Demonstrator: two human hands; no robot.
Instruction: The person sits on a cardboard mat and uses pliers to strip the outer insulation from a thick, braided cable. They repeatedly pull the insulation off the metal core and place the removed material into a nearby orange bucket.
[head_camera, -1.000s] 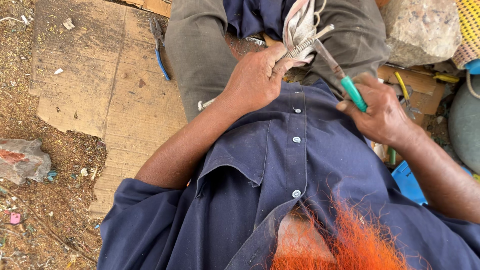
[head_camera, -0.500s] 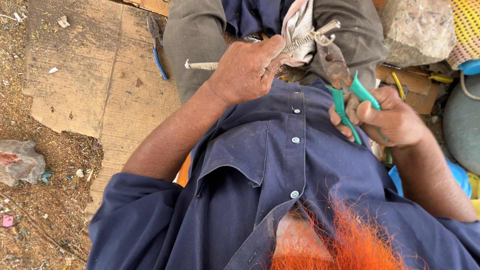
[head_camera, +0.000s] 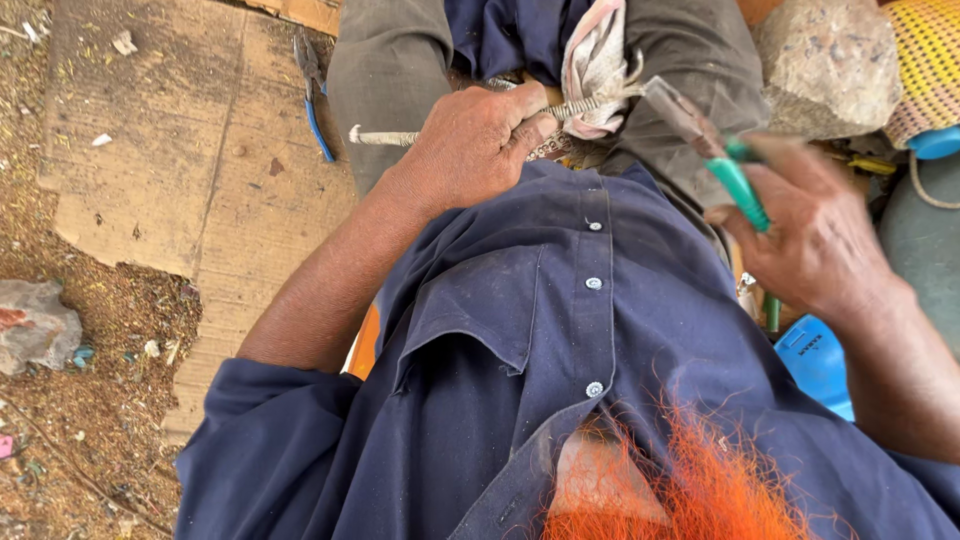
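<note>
While the left hand (head_camera: 480, 140) clenches a threaded metal rod (head_camera: 480, 118) over the lap, the right hand (head_camera: 815, 235), right of the rod, grasps green-handled pliers (head_camera: 715, 150). A pink cloth (head_camera: 595, 60) touches the rod's far end; blue-handled pliers (head_camera: 312, 90) lie on cardboard (head_camera: 150, 170) left of it.

Bare cardboard (head_camera: 150, 170) left of the left hand (head_camera: 478, 145) gives open passage, broken only by blue pliers (head_camera: 315, 95); right of the right hand (head_camera: 815, 235), a rock (head_camera: 830, 65) and basket (head_camera: 930, 60) crowd the way.
</note>
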